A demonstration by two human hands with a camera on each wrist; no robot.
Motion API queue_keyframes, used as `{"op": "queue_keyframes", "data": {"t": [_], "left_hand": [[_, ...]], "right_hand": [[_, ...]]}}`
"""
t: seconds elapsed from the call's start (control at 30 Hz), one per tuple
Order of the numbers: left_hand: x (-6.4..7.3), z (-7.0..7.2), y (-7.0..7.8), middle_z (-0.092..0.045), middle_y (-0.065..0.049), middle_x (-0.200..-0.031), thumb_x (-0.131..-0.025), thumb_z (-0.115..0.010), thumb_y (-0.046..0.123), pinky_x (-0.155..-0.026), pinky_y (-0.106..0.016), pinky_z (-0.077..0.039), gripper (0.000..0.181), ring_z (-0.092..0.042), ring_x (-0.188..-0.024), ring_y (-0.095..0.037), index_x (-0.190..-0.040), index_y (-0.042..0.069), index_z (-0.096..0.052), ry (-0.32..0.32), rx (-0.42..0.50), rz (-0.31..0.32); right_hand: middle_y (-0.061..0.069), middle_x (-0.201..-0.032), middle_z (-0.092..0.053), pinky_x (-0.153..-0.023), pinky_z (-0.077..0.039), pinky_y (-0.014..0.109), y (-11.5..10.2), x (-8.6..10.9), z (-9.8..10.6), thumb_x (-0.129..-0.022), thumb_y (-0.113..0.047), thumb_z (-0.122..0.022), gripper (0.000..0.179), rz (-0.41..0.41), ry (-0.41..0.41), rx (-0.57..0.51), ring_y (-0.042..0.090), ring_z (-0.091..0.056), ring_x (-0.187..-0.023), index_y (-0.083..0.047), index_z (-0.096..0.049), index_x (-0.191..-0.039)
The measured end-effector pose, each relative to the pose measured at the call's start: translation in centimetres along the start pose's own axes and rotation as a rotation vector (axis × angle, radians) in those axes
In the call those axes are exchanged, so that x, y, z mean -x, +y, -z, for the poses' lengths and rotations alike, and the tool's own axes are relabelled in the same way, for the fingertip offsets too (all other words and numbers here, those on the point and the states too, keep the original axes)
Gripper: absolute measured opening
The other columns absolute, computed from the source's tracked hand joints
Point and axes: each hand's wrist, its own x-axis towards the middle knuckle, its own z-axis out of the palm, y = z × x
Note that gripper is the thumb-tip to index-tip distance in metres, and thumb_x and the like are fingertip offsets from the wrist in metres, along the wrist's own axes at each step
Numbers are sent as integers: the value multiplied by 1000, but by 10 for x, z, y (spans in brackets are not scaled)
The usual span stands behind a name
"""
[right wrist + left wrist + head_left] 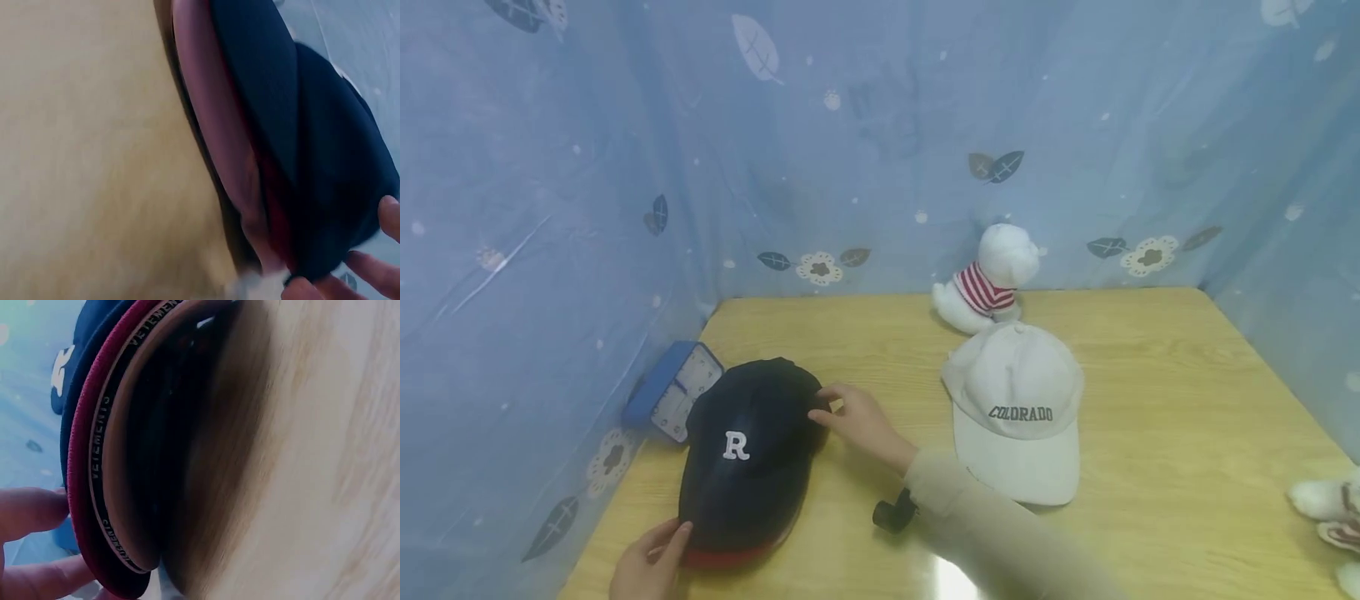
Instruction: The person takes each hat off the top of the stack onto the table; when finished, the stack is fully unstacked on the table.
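Observation:
A navy baseball cap [748, 433] with a white R lies at the left of the table, its brim toward me. Its red brim edge [80, 444] sits over a tan brim [119, 506] with a black VETEMENTS band, so caps appear stacked. My left hand [651, 562] pinches the brim's left front corner between thumb and fingers. At the crown's right rear edge, my right hand [865, 425] grips the cloth, thumb and fingers on either side. In the right wrist view a pinkish layer [209, 112] shows beneath the navy cap.
Behind the navy cap, a blue clock [681, 387] leans by the left curtain. A cream COLORADO cap [1018, 408] rests right of center, with a white plush toy [988, 283] behind it. A small black object [893, 512] lies near my right sleeve; another plush [1330, 512] is at far right.

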Motion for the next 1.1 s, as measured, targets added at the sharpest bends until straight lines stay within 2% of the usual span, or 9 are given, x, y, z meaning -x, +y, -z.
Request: {"op": "queue_keyframes", "data": {"t": [0.2,0.3,0.4,0.57,0.77,0.83,0.93,1.0,1.1], "left_hand": [[5,-1,4,-46,-31,-127,-81,-41,72,-83,-53,-46,94,-49,-110,-47,-130,-9,-42,26,34,11],[8,0,7,-49,-31,-124,-83,-45,67,-84,-52,-46,88,-50,-109,-46,-129,-8,-43,59,44,-8],[9,2,9,-52,-31,-122,-84,-46,63,-86,-54,-44,84,-49,-109,-46,-128,-9,-45,80,36,-31],[7,1,10,-52,-31,-121,-82,-49,65,-83,-51,-47,86,-49,-109,-47,-127,-8,-45,78,77,-21],[7,-2,7,-52,-31,-121,-78,-52,68,-82,-48,-48,90,-51,-108,-45,-127,-8,-45,75,129,-19],[8,-1,8,-53,-30,-121,-80,-53,65,-83,-47,-48,86,-53,-108,-42,-127,-7,-46,72,139,-10],[10,3,11,-58,-26,-116,-84,-57,54,-78,-35,-51,75,-63,-94,-29,-125,-8,-46,60,187,-18],[12,6,15,-64,-20,-110,-87,-58,45,-71,-24,-51,65,-65,-82,-15,-125,-7,-47,54,210,-27],[15,8,25,-69,-11,-100,-90,-58,36,-64,-19,-49,58,-62,-72,-4,-126,-7,-46,43,309,-50]], "right_hand": [[11,-114,-58,-70,-51,25,-5,1,-19,-87,-21,-65,30,-1,69,-56,21,-62,-87,-4,-61,-112],[14,-109,-59,-67,-54,26,-3,-1,-24,-86,-14,-65,34,-87,108,-192,26,-62,-90,1,-56,-115],[17,-101,-60,-60,-55,27,1,-5,-28,-84,-7,-65,35,-173,136,-320,23,-64,-78,6,-54,-115],[17,-96,-64,-55,-54,27,6,-11,-29,-82,-3,-66,37,-289,131,-454,11,-56,-55,9,-54,-115],[12,-90,-63,-52,-52,23,7,-14,-31,-80,-2,-66,28,-412,142,-537,11,-52,-52,8,-60,-105],[10,-86,-62,-51,-51,23,5,-14,-30,-80,-1,-66,21,-403,156,-517,11,-52,-51,6,-62,-99],[6,-83,-60,-49,-50,23,3,-15,-29,-81,-2,-65,12,-370,183,-499,11,-51,-50,3,-63,-92],[7,-83,-60,-50,-51,25,-1,-15,-26,-82,0,-64,8,-320,204,-488,11,-52,-51,3,-63,-89],[10,-85,-64,-57,-55,29,-8,-17,-16,-83,2,-62,6,-220,229,-417,11,-57,-58,3,-65,-88]]}}
